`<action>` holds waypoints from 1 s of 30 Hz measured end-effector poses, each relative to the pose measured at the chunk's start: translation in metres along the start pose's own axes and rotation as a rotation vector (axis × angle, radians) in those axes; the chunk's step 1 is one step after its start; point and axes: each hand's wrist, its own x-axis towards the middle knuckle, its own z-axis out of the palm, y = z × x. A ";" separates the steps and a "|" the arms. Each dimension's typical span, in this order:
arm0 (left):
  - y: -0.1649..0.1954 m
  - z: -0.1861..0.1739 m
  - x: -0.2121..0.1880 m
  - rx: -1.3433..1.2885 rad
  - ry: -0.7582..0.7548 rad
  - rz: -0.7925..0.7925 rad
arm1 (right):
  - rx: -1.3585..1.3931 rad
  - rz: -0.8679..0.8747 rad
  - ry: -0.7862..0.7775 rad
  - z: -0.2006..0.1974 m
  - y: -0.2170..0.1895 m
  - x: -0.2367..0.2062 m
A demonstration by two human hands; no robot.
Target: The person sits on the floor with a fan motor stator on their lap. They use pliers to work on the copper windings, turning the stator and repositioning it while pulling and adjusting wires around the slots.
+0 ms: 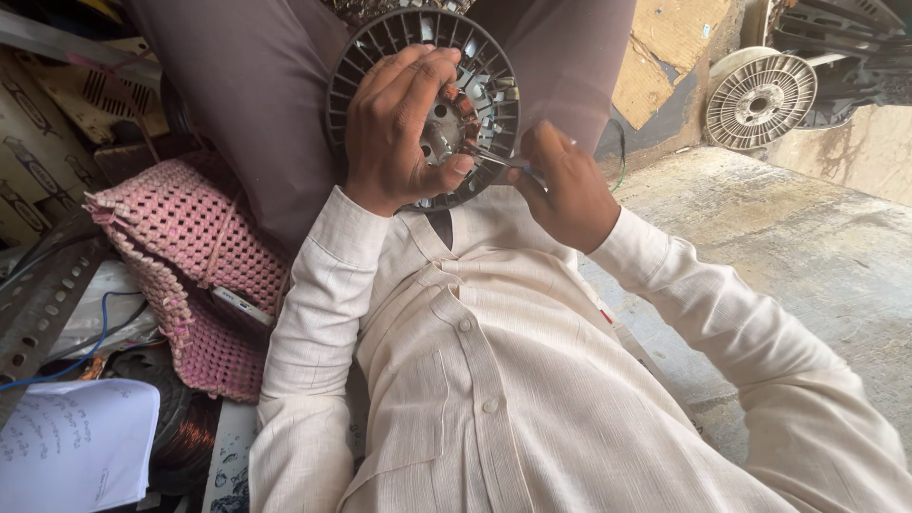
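A round dark slotted metal core point(494, 81) rests on my lap against my brown trousers. My left hand point(399, 123) grips it across the front, fingers curled over its face and thumb near the shiny centre. My right hand point(560, 185) sits just to the right of it and pinches a thin metal tool point(499, 160) whose tip reaches toward the core's lower slots. Both arms wear cream shirt sleeves. My left hand covers much of the core's middle.
A pink crocheted bag point(180, 256) with a phone lies at my left. A sheet of paper point(71, 446), a copper wire coil point(185, 442), blue wire and perforated metal strip are lower left. A second pale slotted core point(760, 100) leans at the far right above the concrete floor point(807, 247).
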 end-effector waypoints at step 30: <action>0.013 -0.010 -0.007 0.016 0.048 -0.139 | 0.006 -0.143 -0.040 -0.022 0.010 -0.007</action>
